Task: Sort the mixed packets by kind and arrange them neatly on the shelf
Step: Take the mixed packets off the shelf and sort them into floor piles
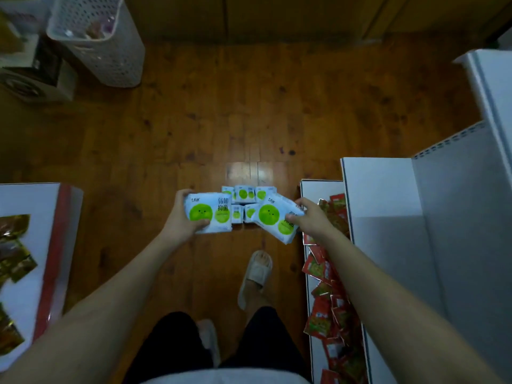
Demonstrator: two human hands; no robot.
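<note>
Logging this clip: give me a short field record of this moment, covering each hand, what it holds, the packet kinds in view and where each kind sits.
left hand: holds one white packet with green circle, roughly level
right hand: holds a second white-and-green packet, tilted
floor pile: more white-and-green packets on the wooden floor, beyond the hands
red packets: loose heap on the lower shelf at right
upper shelf: white, nothing visible on it
dark gold packets: on the white surface at left
basket: white, perforated, far left
</note>
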